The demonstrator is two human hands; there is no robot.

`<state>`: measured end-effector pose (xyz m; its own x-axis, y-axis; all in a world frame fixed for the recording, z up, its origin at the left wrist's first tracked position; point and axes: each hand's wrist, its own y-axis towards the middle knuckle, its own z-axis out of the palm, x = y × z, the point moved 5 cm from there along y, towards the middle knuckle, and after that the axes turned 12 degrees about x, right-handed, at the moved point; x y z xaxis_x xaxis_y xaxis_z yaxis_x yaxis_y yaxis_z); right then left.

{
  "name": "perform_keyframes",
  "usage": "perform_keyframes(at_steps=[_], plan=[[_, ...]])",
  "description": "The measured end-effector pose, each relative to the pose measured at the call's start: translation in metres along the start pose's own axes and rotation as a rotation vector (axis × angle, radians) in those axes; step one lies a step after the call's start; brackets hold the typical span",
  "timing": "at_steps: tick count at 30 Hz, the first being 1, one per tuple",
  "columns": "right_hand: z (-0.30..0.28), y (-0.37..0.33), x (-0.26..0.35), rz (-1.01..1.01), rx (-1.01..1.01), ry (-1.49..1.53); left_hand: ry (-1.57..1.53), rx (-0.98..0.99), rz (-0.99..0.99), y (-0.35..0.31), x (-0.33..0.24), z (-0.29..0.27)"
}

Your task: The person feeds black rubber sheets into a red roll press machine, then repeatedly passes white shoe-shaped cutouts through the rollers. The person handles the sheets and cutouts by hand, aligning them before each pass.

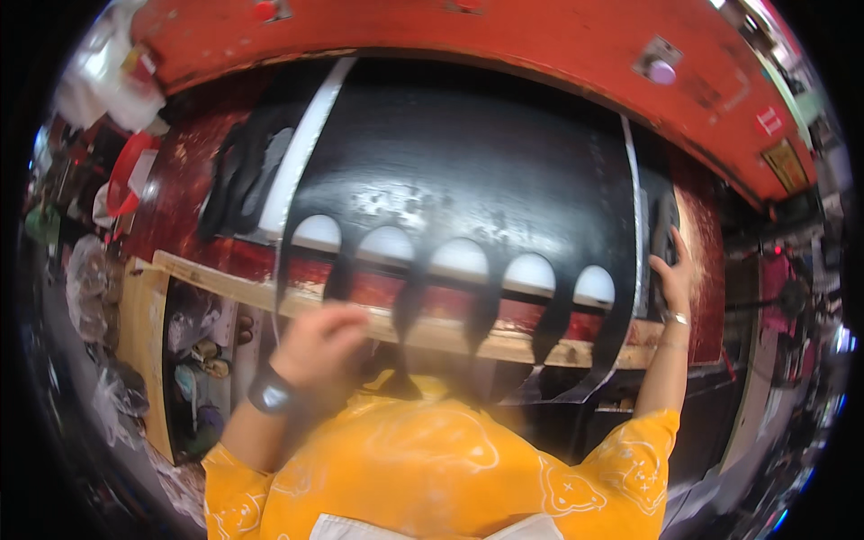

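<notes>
A wide black sheet (468,153) lies in front of me, with rounded cut-outs along its near side. Between the cut-outs, narrow black strips bend down over the table's front edge. White board (460,259) shows through the openings. My left hand (322,344) is near the sheet's front left strips, blurred by motion, so its fingers and any hold are unclear. At the right edge my right hand (673,274) grips dark cut pieces (664,225), thumb on the near side. More black cut pieces (241,175) lie in a pile at the left.
A red machine beam (432,31) with round buttons spans the far side above the red table (184,198). A pale wooden rail (216,281) runs along the front. Left stand a red basket (126,175), plastic bags (85,270) and an open shelf (211,360).
</notes>
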<state>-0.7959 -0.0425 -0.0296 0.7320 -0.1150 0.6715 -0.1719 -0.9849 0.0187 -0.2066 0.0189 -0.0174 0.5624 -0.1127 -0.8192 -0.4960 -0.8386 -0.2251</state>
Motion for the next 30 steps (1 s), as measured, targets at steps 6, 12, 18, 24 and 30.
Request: perform_keyframes(at_steps=[6, 12, 18, 24, 30], plan=[[0.027, -0.022, 0.138, -0.048, 0.019, 0.472, 0.420, -0.356, 0.317, 0.053, 0.042, -0.110], [0.158, -0.004, 0.286, -0.167, 0.317, 0.497, 0.479, -0.360, 0.433, 0.094, 0.062, -0.120], [0.275, 0.029, 0.384, -0.426, 0.333, 0.059, 0.406, -0.414, 0.440, 0.089, 0.054, -0.099], [0.331, 0.041, 0.410, -0.439, 0.140, -0.286, 0.290, -0.408, 0.446, 0.092, 0.062, -0.100], [0.338, 0.049, 0.405, -0.510, 0.187, -0.344, 0.279, -0.387, 0.437, 0.094, 0.059, -0.103]])
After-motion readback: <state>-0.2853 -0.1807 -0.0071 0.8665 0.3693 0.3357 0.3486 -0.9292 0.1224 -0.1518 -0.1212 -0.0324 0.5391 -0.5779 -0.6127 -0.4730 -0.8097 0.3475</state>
